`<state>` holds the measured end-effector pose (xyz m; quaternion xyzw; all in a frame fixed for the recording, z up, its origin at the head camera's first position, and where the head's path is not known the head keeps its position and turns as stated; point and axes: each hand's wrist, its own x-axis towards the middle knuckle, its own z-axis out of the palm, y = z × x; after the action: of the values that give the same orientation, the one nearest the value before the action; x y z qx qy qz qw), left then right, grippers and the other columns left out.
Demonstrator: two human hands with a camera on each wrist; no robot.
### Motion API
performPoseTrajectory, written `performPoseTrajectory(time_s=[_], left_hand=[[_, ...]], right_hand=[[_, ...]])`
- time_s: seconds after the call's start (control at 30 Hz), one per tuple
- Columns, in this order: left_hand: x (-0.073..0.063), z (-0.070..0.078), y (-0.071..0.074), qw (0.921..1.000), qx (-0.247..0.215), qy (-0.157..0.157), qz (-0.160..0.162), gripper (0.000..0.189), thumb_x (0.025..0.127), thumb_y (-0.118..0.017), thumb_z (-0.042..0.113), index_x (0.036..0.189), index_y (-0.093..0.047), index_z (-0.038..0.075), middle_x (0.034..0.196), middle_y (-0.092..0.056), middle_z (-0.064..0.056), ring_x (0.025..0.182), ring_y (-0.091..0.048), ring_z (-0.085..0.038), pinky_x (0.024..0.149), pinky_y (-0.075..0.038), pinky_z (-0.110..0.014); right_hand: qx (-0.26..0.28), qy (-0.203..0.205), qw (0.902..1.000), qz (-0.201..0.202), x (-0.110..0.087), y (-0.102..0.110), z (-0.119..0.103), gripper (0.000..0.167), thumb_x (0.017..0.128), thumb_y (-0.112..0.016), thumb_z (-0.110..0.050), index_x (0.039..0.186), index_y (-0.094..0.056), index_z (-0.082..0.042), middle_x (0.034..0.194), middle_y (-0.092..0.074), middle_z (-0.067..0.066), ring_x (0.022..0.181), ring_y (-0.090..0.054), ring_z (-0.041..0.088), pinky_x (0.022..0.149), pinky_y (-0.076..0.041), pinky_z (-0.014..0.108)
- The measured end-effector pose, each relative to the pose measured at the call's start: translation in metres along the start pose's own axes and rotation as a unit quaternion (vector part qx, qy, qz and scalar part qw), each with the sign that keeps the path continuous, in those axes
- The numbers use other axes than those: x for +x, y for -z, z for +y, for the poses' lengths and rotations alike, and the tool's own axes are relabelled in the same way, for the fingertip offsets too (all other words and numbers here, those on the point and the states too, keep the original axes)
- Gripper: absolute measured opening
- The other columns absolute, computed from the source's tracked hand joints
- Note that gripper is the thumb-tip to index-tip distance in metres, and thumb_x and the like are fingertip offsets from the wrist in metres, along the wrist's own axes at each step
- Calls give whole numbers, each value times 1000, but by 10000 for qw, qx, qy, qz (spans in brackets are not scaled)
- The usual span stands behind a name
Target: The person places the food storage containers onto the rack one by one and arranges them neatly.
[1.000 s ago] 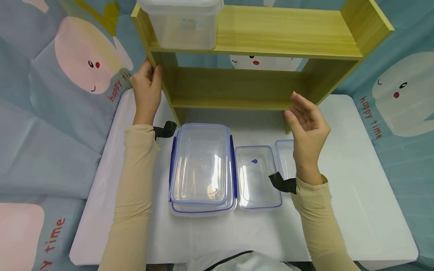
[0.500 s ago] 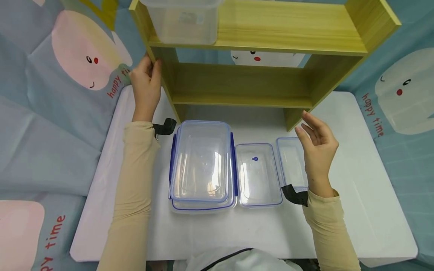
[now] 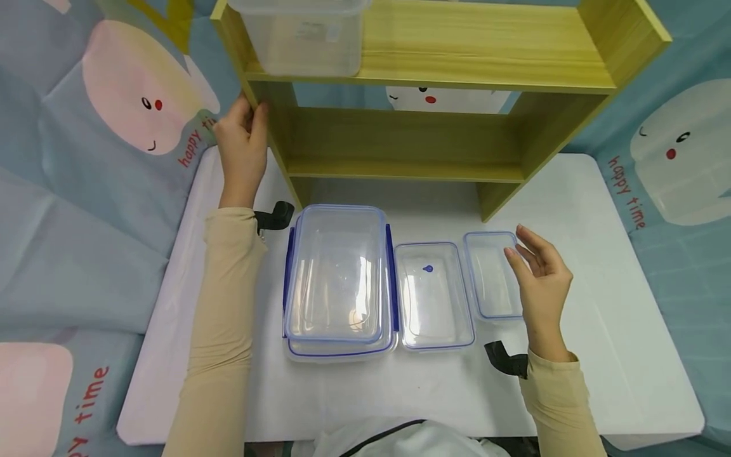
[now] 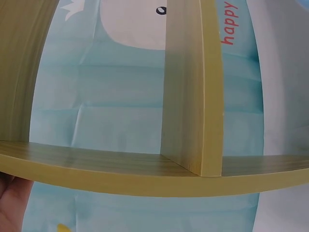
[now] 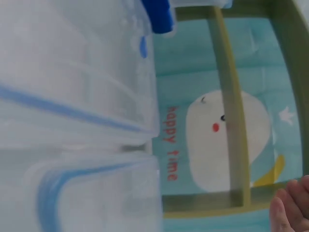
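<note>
My left hand (image 3: 242, 152) grips the left side panel of a yellowish wooden shelf unit (image 3: 400, 145), thumb inside the edge and fingers outside. In the left wrist view only a bit of that hand (image 4: 12, 205) shows beside the board. My right hand (image 3: 545, 285) hovers with loosely bent fingers and nothing in them, at the right edge of a small clear lidded container (image 3: 493, 276). To its left lie a medium clear container (image 3: 435, 304) with a blue lid plug and a large one (image 3: 342, 350) with blue side clips. A clear blue-rimmed lid or box (image 3: 337, 273) lies on the large one.
A translucent lidded box (image 3: 302, 44) stands on the shelf's upper left. The white table (image 3: 617, 355) carries the shelf and containers. Printed cloth (image 3: 685, 266) hangs around the sides and back.
My right hand has moved away from the shelf's right side, down and slightly right toward the small container. The left hand stays on the side panel.
</note>
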<state>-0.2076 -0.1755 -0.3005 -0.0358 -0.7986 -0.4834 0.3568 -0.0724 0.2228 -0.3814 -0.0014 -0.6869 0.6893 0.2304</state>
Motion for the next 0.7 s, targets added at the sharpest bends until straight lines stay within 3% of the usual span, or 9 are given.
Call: performPoseTrajectory(time_s=[0.27, 0.37, 0.47, 0.7], left_hand=[[0, -1, -1, 10000, -25, -8, 33, 23, 96, -54, 10, 88, -62, -10, 65, -54, 3, 52, -36, 1, 51, -28, -16], [1, -1, -1, 10000, -65, 17, 72, 22, 95, -55, 10, 86, -61, -9, 66, -54, 6, 53, -38, 2, 52, -30, -16], [1, -1, -1, 9999, -116, 26, 74, 22, 95, -55, 10, 88, -62, -9, 71, -59, 0, 55, -42, 2, 53, -31, -16], [0, -1, -3, 9999, -120, 21, 101, 20, 95, -54, 9, 86, -62, -7, 66, -52, 13, 53, -39, 2, 51, -29, -16]], right_hand=[[-857, -55, 9962, 114, -8, 17, 9, 37, 80, -67, 12, 116, -61, 9, 117, -63, 13, 108, -59, 17, 93, -46, 24], [-1299, -58, 9914, 138, -10, 22, 12, 38, 80, -67, 11, 117, -61, 8, 118, -63, 11, 109, -58, 15, 92, -46, 23], [-1664, -58, 9860, 121, -13, 27, 15, 40, 80, -68, 10, 119, -61, 6, 120, -62, 10, 110, -58, 13, 92, -46, 23], [-2166, -200, 9760, 44, -19, 41, 26, 43, 80, -69, 9, 121, -59, 6, 124, -59, 14, 112, -55, 8, 93, -44, 20]])
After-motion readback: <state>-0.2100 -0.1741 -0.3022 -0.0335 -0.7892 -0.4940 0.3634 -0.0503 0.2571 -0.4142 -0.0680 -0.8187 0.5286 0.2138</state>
